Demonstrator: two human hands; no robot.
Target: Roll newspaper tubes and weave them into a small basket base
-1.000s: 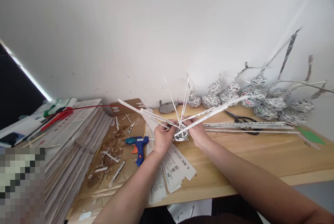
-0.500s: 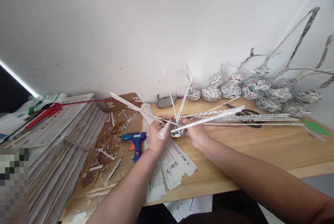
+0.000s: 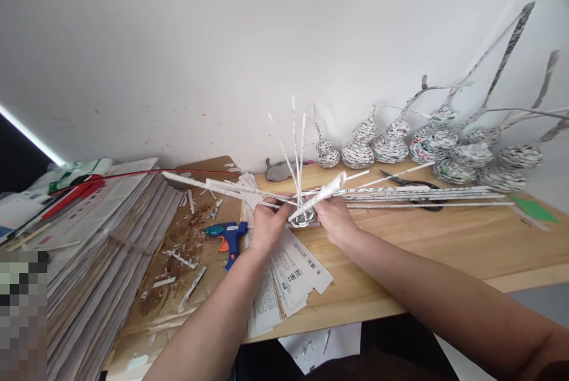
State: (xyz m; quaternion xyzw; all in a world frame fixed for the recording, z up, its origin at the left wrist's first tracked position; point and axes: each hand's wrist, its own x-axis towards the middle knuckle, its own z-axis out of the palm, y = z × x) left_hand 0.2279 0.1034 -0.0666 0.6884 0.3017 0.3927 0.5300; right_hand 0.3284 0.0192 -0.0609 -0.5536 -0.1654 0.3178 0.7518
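Observation:
Between my hands is a small woven newspaper base (image 3: 303,219), with several rolled-paper tubes (image 3: 295,144) sticking up and out of it. My left hand (image 3: 269,224) is closed on the left side of the weave, thumb near the tubes. From the right, my right hand (image 3: 333,215) pinches the opposite side of it. One thicker paper tube (image 3: 322,194) slants up to the right across the base. Some fingertips are hidden behind the work. Under it lie fanned newspaper strips (image 3: 296,274).
A blue glue gun (image 3: 231,239) lies left of my hands, beside a tall stack of newspapers (image 3: 120,250). Behind to the right stand several woven paper gourds (image 3: 391,144). Black-handled scissors (image 3: 413,182) and loose paper tubes (image 3: 427,194) lie on the wooden table (image 3: 422,250).
The thick tube that pointed toward me on the left now lies out to the left. Another tube now stands upright, and the tube slanting right is steeper. Both hands keep hold of the base.

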